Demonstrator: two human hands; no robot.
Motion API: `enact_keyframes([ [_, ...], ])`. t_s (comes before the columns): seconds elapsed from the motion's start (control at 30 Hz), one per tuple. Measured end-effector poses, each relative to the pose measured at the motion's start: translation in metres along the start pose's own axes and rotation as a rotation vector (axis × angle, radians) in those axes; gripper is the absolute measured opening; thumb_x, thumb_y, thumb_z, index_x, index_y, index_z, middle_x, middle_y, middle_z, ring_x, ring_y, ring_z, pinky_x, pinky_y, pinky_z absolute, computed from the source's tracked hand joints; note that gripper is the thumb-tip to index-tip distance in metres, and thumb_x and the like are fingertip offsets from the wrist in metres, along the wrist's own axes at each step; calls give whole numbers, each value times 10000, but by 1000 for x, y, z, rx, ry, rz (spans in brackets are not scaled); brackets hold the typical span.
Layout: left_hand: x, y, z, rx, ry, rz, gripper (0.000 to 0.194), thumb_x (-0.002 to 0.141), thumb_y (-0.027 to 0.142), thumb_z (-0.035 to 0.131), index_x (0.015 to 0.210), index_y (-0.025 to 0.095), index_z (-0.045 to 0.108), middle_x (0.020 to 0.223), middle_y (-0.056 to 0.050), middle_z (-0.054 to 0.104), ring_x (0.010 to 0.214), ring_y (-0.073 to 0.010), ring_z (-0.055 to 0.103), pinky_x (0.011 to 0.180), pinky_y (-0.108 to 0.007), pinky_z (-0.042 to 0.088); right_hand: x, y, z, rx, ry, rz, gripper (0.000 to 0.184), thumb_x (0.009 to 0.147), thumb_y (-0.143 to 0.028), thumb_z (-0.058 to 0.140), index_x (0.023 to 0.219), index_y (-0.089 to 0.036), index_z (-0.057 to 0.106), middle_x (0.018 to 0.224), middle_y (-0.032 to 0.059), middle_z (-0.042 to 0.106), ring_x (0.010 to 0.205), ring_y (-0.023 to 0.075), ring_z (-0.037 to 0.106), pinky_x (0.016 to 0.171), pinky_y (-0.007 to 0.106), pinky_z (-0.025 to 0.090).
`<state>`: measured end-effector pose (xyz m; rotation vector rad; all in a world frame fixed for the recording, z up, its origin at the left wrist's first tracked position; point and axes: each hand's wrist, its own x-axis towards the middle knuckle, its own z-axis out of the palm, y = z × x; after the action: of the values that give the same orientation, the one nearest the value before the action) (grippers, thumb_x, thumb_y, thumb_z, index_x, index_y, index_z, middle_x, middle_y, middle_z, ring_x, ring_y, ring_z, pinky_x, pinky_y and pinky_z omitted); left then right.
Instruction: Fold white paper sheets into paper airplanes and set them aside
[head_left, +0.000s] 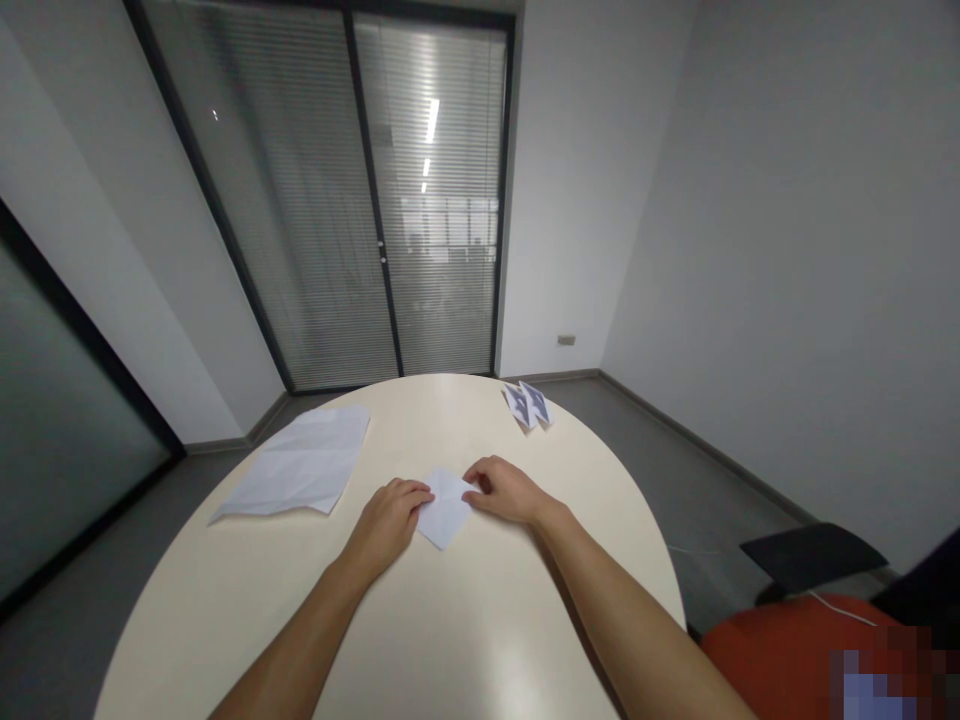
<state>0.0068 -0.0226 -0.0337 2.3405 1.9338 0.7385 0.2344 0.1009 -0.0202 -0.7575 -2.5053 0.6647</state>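
A small piece of folded white paper [444, 512] lies at the middle of the table with one corner pointing toward me. My left hand [388, 515] holds its left corner, thumb and fingertips closed at the edge. On the opposite side, my right hand [507, 490] pinches the right corner between thumb and curled forefinger. A faint crease runs across the paper near its top. The undersides of both corners are hidden by my fingers.
A larger creased white sheet [304, 460] covers part of the round cream table [420, 640] at left. Two small folded papers with dark print [529, 406] stand near the far right edge. A red chair [772, 650] with a black armrest [814, 555] is at lower right.
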Motion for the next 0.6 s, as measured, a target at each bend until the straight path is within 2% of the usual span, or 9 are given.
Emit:
enact_keyframes([
  [0.27,0,0,1,-8,11,-15,337,879,63,544,1082,242,744,1155,-52,718,1071,-227,615,971,-393,485,1,-3,3,125,-2,18,284,848,-283,658,1107,-176,703,936,57,722,772,162,617,699,258,456],
  [0.4,0,2,-1,-26,31,-9,285,908,121,539,1061,241,747,1124,-60,725,1045,-241,622,944,-407,492,2,-2,3,212,4,-36,319,918,-165,470,1109,-185,724,1048,64,744,922,181,663,842,293,498],
  [0.5,0,4,-2,-32,44,-5,259,944,180,517,1064,234,740,1105,-64,728,1029,-239,627,936,-401,490,3,-1,2,236,6,-66,410,866,-67,426,1104,-184,738,1110,66,743,1012,189,667,934,321,496],
  [0.6,-1,5,-2,-39,49,-6,247,964,226,507,1068,230,731,1095,-60,728,1031,-235,628,941,-390,484,3,0,2,218,2,-74,403,840,-54,472,1102,-186,749,1113,73,745,998,191,676,917,317,507],
])
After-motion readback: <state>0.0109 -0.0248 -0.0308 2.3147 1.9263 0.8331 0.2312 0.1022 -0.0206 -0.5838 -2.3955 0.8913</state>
